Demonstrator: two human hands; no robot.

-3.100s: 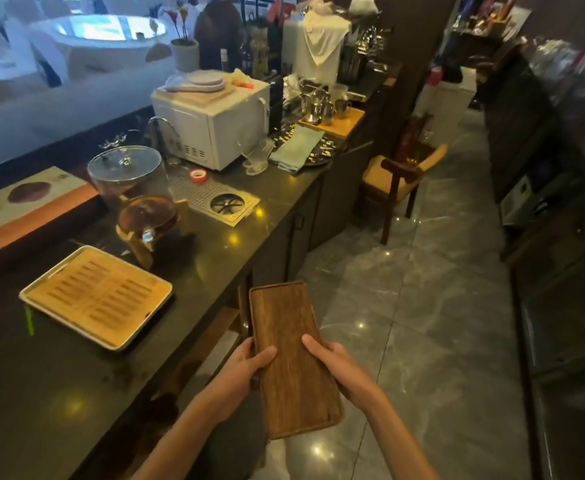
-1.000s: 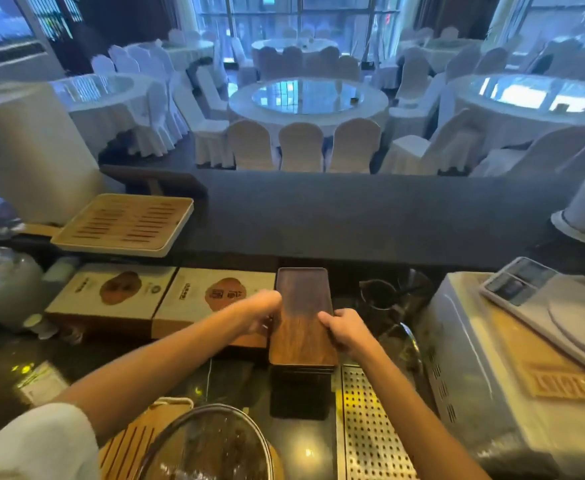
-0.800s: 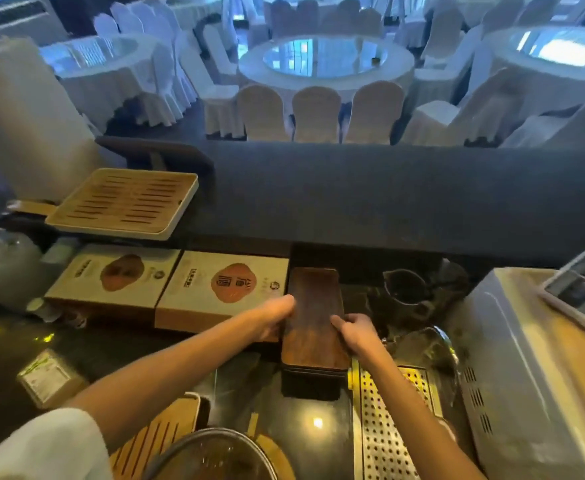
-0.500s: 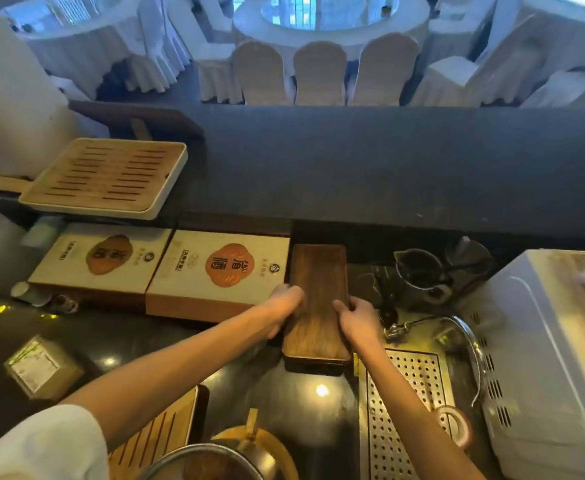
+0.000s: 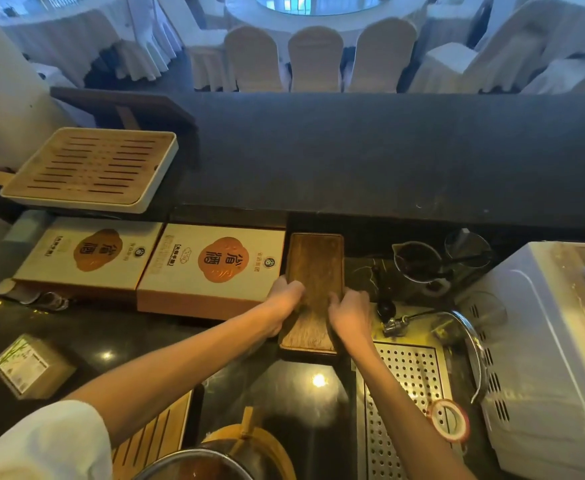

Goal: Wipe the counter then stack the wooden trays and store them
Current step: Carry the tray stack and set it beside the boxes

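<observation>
Far left, a slatted tray point(image 5: 90, 168) sits bare on the ledge. Centre, the dark wooden tray point(image 5: 315, 271) lies on the surface beside a printed box point(image 5: 214, 268), empty, left hand point(image 5: 285, 299) and right hand point(image 5: 351, 315) grasping its sides. Right, a glass pitcher point(image 5: 417, 263) holds dark liquid.

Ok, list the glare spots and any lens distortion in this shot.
Head view: ceiling-light glints on the dark counter, nearest one just below the dark wooden tray; the round glass tabletop blows out bluish-white; wide-angle bending curves the raised ledge and stretches both forearms.
</observation>
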